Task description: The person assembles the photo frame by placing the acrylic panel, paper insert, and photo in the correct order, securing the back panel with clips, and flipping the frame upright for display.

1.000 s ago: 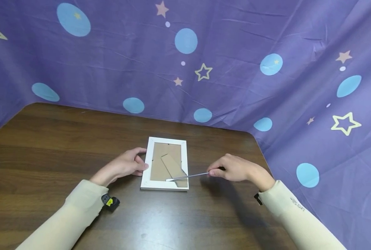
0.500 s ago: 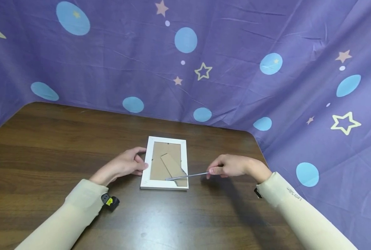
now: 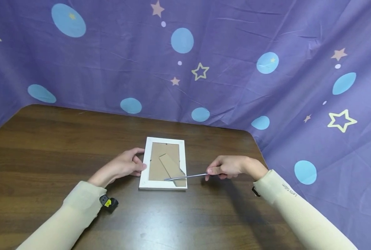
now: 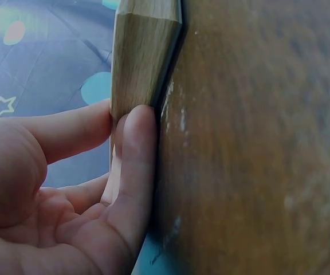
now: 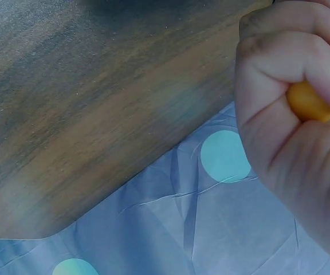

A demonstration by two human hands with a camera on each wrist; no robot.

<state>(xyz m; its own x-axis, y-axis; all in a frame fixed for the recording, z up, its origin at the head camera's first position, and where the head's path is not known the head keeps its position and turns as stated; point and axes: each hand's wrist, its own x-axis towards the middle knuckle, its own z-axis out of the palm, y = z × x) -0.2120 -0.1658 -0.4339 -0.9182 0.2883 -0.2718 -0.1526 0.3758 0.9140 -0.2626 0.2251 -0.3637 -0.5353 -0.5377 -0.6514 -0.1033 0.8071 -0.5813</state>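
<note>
A white picture frame (image 3: 144,173) lies back side up on the table. A brown backing board (image 3: 156,152) fills it, with a slanted stand flap (image 3: 171,166) on top. My left hand (image 3: 125,164) grips the left edge, thumb on the upper rim; in the left wrist view its fingers pinch the wood-coloured side (image 4: 142,63). My right hand (image 3: 227,166) holds a screwdriver (image 3: 193,176) from the right, its shaft crossing the flap's lower part. The tip is at the board's bottom edge. An orange handle end (image 5: 308,103) shows inside my curled fingers; the rest of the handle is hidden.
The dark wooden table (image 3: 79,139) has a rounded far right corner. A purple curtain (image 3: 141,52) with stars and dots stands behind it and along the right side. A black strap with a yellow patch (image 3: 108,202) sits at my left wrist.
The right forearm has shifted slightly up and left, and the screwdriver tip's bright glint has gone dark. Frame and left hand keep their places; the head view has turned slightly.
</note>
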